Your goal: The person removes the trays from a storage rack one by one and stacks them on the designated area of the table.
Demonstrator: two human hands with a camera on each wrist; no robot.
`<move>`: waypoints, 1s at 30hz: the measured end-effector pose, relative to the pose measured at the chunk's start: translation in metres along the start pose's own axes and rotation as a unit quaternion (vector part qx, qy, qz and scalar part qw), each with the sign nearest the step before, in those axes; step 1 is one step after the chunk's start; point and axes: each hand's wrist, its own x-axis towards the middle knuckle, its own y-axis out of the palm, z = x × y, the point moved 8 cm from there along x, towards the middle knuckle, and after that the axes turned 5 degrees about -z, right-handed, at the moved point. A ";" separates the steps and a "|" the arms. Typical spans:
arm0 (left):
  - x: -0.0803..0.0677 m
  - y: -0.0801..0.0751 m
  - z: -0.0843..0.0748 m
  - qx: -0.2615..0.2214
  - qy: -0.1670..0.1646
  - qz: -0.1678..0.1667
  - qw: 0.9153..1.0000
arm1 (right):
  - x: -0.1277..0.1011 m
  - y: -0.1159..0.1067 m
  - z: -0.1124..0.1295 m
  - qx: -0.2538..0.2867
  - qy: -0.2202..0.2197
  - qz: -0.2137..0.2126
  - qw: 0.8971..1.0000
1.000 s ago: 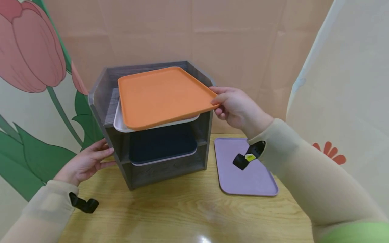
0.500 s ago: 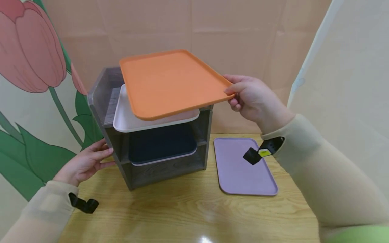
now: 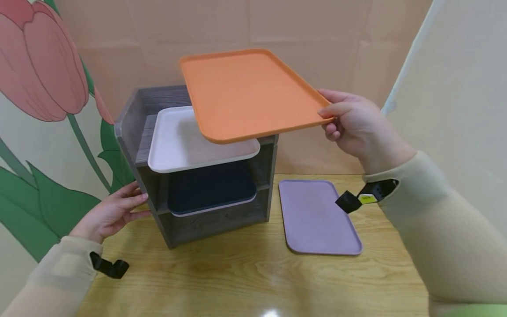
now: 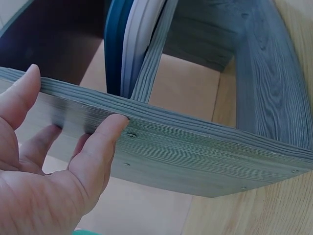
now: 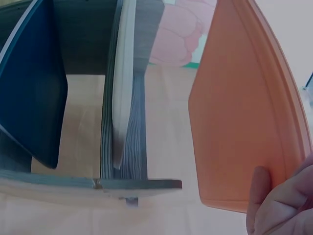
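**A:** How many trays can you count?

**B:** Four. The orange tray (image 3: 251, 92) is up in the air, above and to the right of the grey wooden shelf unit (image 3: 198, 211), clear of it. A white tray (image 3: 178, 145) lies on the top of the unit, partly under the orange one as seen from the head camera. A dark blue tray (image 3: 210, 189) sits on the middle shelf, its front edge sticking out a little. A lilac tray (image 3: 314, 218) lies flat on the table just to the right of the unit.

**A:** And the hands?

**B:** Two. The right hand (image 3: 354, 125) grips the orange tray by its right-hand edge, thumb on top and fingers curled underneath; the wrist view shows a fingertip (image 5: 261, 191) against the tray's underside (image 5: 239, 122). The left hand (image 3: 108, 213) rests against the left side panel of the unit with fingers fairly straight; in its wrist view the thumb (image 4: 100, 147) lies along the panel's edge (image 4: 195, 147). Each wrist carries one black strap, and both sleeves are beige.

**A:** What does it all stand on?

**B:** One light wooden table (image 3: 237, 277) with a glossy, grained top. Behind it hangs a plain tan backdrop (image 3: 317, 35). On the left is a panel painted with a pink tulip (image 3: 39, 61) and green leaves; on the right, a pale cream panel (image 3: 455, 88) with a small red flower low down.
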 end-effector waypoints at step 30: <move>-0.001 0.002 -0.002 -0.007 0.002 -0.006 1.000 | 0.005 -0.106 -0.007 0.126 0.007 -0.010 0.992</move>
